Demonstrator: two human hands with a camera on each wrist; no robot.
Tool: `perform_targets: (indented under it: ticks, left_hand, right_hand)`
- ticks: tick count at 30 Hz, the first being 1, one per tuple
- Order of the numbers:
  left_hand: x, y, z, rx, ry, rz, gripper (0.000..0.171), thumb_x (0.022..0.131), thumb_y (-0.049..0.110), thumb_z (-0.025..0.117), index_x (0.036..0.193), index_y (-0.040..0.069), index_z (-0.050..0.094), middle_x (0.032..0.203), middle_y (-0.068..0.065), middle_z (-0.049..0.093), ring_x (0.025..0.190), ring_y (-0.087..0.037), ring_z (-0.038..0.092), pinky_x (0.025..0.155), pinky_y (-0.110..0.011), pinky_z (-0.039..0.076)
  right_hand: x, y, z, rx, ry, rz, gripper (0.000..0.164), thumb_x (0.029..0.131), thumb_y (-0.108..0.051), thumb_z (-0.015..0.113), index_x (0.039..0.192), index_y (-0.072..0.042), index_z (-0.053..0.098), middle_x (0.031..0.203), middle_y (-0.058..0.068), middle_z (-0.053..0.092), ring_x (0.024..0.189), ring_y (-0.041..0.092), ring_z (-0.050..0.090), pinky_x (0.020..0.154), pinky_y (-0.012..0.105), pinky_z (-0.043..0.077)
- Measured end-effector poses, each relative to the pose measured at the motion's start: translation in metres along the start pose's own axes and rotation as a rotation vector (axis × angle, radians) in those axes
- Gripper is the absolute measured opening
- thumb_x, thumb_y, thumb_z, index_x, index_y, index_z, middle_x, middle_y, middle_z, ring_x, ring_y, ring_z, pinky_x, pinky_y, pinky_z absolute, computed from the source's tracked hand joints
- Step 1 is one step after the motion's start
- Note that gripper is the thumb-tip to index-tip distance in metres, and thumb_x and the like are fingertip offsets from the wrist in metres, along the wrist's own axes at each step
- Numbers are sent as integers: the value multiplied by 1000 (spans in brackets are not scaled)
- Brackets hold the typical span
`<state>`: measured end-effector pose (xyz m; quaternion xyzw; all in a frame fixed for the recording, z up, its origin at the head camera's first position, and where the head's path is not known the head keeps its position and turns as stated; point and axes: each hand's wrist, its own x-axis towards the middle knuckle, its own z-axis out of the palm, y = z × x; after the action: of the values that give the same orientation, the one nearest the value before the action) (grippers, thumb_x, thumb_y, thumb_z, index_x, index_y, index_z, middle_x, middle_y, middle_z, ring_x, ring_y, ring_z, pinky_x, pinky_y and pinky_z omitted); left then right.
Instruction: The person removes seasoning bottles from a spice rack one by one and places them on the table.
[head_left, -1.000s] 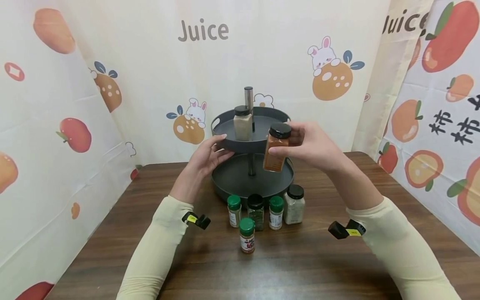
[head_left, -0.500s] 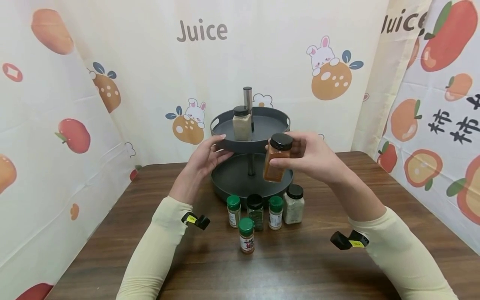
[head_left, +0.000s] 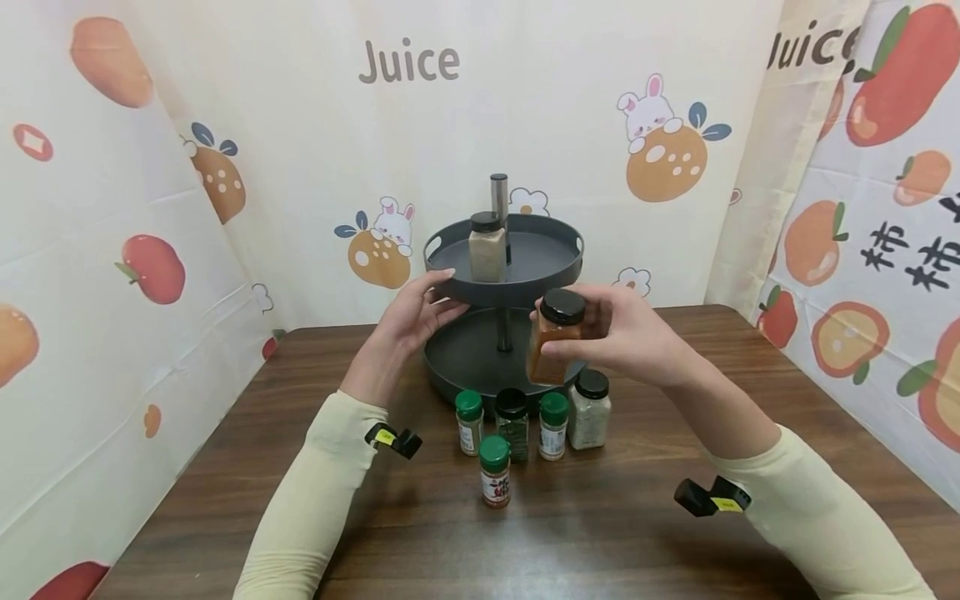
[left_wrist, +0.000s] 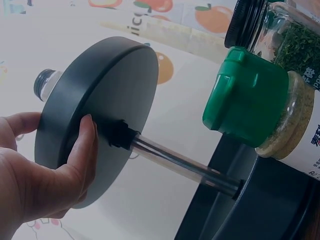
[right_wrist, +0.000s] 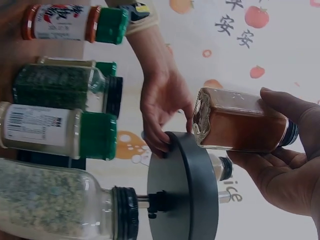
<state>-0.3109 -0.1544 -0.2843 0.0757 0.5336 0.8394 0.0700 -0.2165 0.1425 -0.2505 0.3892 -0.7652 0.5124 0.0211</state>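
My right hand (head_left: pixel 630 333) grips a square clear jar of reddish-brown spice (head_left: pixel 547 367) with a black lid. The jar hangs in the air in front of the two-tier round stand, below its upper tray (head_left: pixel 517 292). In the right wrist view the thumb and fingers lie on opposite sides of the spice jar (right_wrist: pixel 240 125). My left hand (head_left: pixel 408 321) holds the upper tray's left rim, thumb at the top and fingers underneath, as the left wrist view also shows. A black-lidded jar of beige powder (head_left: pixel 487 254) stands upright on that tray, beside the post.
The dark lower tray (head_left: pixel 472 358) rests on the wooden table (head_left: pixel 600 525). Before it stand green-capped shakers (head_left: pixel 553 437), a black-lidded herb jar (head_left: pixel 513 440) and a pale, larger jar (head_left: pixel 590 417). Another green-capped shaker (head_left: pixel 495 487) stands nearest. Printed curtains surround the table.
My right hand has lowered the reddish-brown spice jar from the height of the upper tray's rim to in front of the lower tray. The left hand keeps its hold on the rim.
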Motion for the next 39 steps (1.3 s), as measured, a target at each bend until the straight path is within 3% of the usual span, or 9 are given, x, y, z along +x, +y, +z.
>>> perform_targets:
  ticks: [6,10,21,28,39]
  left_hand:
    - [-1,1,1,-2,11,8,62,93,20,68,145,3,38,113,-14,53,98,-26,66,82,-33,62]
    - [-2,0,1,-10,13,-2,56,93,20,68,140,5,42,112,-14,53,98,-26,66,81,-34,62]
    - [-3,0,1,7,3,4,67,93,21,67,149,3,35,112,-13,53,97,-26,67,82,-34,61]
    - [-2,1,1,7,4,2,70,93,22,68,150,3,33,112,-13,53,97,-26,67,81,-34,62]
    - [-1,1,1,6,-1,0,71,93,21,68,151,3,31,113,-14,53,97,-26,66,83,-35,61]
  right_hand:
    - [-9,3,10,106,-78,-22,45,81,-4,80,123,-5,64,107,13,68,85,30,65,70,31,60]
    - [-18,6,18,126,-120,-12,44,82,-3,78,123,-9,64,109,12,68,87,30,65,75,34,62]
    - [-38,19,36,135,-176,23,46,83,-9,79,125,-13,63,116,13,67,95,27,65,83,34,61]
    - [-47,31,45,120,-208,44,49,82,-16,80,126,-5,61,112,14,67,94,24,66,84,35,61]
    - [-59,48,62,52,-271,51,45,81,-25,81,119,-9,63,103,4,67,87,18,67,72,33,64]
